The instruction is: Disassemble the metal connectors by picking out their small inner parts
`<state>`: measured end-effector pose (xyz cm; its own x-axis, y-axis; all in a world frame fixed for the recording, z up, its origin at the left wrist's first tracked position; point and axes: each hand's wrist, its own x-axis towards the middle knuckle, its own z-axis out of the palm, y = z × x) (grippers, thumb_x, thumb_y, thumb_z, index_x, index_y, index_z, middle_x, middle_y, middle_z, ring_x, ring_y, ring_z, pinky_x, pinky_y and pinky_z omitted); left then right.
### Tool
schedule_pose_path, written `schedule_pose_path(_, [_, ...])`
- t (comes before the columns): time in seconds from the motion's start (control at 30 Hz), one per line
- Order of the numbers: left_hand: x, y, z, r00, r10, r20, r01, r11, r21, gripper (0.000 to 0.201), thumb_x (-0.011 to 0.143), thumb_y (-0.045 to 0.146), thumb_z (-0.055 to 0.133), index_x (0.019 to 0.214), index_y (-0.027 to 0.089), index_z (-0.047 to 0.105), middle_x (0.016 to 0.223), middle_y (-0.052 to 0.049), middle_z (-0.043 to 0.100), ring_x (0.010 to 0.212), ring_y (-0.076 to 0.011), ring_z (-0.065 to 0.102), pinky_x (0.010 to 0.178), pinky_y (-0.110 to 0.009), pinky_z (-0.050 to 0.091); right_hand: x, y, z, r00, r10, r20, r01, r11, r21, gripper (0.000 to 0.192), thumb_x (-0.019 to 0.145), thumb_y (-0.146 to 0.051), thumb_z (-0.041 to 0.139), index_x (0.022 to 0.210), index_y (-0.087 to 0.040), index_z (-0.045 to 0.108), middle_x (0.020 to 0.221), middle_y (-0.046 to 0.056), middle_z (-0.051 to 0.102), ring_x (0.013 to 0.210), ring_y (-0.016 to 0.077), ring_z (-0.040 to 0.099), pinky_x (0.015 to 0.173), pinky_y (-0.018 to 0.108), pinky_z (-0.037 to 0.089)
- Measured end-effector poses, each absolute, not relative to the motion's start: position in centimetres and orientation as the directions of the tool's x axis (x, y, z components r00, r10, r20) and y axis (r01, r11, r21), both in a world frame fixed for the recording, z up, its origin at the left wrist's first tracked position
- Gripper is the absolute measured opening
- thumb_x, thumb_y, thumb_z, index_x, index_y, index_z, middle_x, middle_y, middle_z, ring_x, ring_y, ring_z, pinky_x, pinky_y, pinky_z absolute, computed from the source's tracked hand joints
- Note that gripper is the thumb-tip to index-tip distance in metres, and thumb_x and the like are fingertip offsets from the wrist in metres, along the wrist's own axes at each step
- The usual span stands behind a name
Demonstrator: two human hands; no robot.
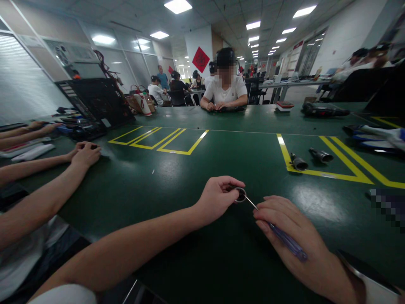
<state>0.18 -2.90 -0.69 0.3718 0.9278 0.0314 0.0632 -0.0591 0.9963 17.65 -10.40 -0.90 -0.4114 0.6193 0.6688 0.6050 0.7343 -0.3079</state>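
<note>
My left hand (217,198) pinches a small round metal fitting (241,200) between thumb and fingers. The fitting's ring-shaped opening faces to the right, and the rest of it is hidden by the fingers. In my right hand (297,228) is a screwdriver with a translucent purple handle (289,242). Its thin metal shaft points up and left, with the end at the fitting's opening; how far in it reaches I cannot tell. Two similar cup-ended metal fittings, a nearer one (298,162) and a farther one (322,156), lie inside a yellow-taped area on the right.
The green table (142,185) carries yellow tape outlines (177,152). A co-worker's hands (85,154) rest at the left, and another person (225,84) sits opposite. A black tool (324,110), a red-and-white box (284,106) and blue-and-grey tools (376,137) lie on the right.
</note>
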Motion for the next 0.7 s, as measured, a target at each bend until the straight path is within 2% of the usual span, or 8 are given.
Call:
schedule_pose_path(0.43, [0.3,-3.1,-0.3,0.381,0.925,0.014,0.053,-0.037,0.998,0.021,0.070,0.009,0.059,0.090,0.010,0.066,0.082,-0.007,0.070,0.071,-0.0140,0.065,0.067,-0.026,0.053,17.6,-10.5,-0.9,-0.435,0.602,0.670,0.604,0.747,-0.278,0.022,0.086,-0.014,0.048,0.105,-0.022,0.054,0.090,0.004,0.066,0.091,0.0200,0.062,0.087,0.041,0.048])
schedule_pose_path(0.6, [0.3,-3.0,-1.0,0.403,0.912,0.081,0.054,-0.112,0.992,0.018,0.070,0.009,0.059,0.087,0.011,0.065,0.087,-0.008,0.069,0.077,-0.0149,0.065,0.071,-0.028,0.053,17.4,-10.3,-0.8,-0.430,0.639,0.638,0.613,0.725,-0.313,0.019,0.086,-0.012,0.046,0.099,-0.021,0.056,0.088,0.005,0.064,0.086,0.0191,0.061,0.080,0.036,0.051])
schedule_pose_path(0.7, [0.0,-2.1,-1.6,0.404,0.898,0.175,0.116,-0.240,0.964,0.017,0.072,0.010,0.057,0.086,0.012,0.065,0.095,-0.009,0.068,0.083,-0.0161,0.065,0.074,-0.029,0.054,17.5,-10.3,-0.9,-0.417,0.635,0.650,0.610,0.726,-0.318,0.018,0.085,-0.014,0.048,0.099,-0.021,0.056,0.090,0.005,0.065,0.089,0.0193,0.061,0.080,0.036,0.050])
